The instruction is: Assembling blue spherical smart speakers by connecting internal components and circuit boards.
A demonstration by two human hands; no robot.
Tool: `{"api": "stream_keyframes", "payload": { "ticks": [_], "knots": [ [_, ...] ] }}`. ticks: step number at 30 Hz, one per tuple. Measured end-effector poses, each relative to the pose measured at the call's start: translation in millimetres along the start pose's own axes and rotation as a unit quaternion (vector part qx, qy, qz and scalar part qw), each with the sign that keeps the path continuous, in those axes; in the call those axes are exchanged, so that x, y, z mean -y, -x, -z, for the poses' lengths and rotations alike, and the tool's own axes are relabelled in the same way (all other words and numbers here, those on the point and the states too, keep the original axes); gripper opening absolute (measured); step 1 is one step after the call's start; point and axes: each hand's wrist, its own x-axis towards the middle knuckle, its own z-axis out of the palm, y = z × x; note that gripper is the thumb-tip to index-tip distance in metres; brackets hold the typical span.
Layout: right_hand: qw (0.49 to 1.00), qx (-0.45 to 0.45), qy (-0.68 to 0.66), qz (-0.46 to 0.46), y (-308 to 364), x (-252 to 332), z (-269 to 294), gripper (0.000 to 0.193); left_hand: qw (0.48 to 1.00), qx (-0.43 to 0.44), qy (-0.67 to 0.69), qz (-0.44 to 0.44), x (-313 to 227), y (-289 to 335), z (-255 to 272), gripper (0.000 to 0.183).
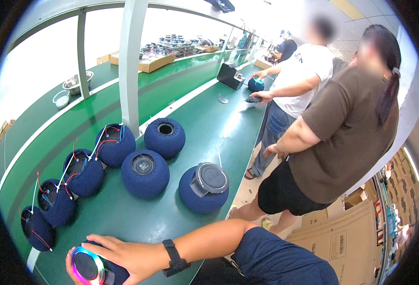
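Observation:
At the lower left edge, a round dark blue fabric speaker point(87, 266) has a dark disc on its end, ringed by a lit rainbow band. My right hand point(121, 254) reaches across from the right and grips it, fingers bent over its top and side. Fingers of my left hand point(69, 268) curl round its left side; the rest of that hand is cut off by the picture's edge. Just beyond stands an open speaker shell point(37, 230), one in a row of several with red, white and blue wires sticking out.
Three more blue speakers stand on the green bench point(157, 228): one with an open hole point(166, 130), one with a dark round plate point(144, 173), one topped by a disc point(209, 178). A pale post point(130, 66) rises behind. Two people point(342, 109) stand along the right side.

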Motion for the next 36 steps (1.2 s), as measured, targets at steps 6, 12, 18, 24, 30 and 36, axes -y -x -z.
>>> {"api": "stream_keyframes", "payload": {
  "ticks": [6,12,18,24,30,36],
  "knots": [
    [1.000,-0.007,-0.008,0.002,2,0,3,0.113,0.996,-0.042,0.072,-0.036,8,1,-2,0.118],
    [1.000,-0.017,-0.011,-0.006,5,1,9,0.112,0.997,-0.040,-0.036,-0.058,5,-14,12,0.108],
    [0.998,-0.058,-0.008,-0.023,27,17,29,0.127,0.992,-0.065,0.059,-0.086,7,-11,12,0.087],
    [0.990,-0.075,0.082,-0.087,70,43,73,0.119,0.996,-0.085,0.003,-0.027,24,-7,16,0.114],
    [0.970,-0.200,0.096,-0.099,123,56,86,0.121,0.999,-0.038,-0.026,-0.006,10,-11,5,0.105],
    [0.949,-0.287,0.123,-0.043,150,76,121,0.133,0.999,-0.029,-0.027,-0.015,11,-7,5,0.102]
  ]
}}
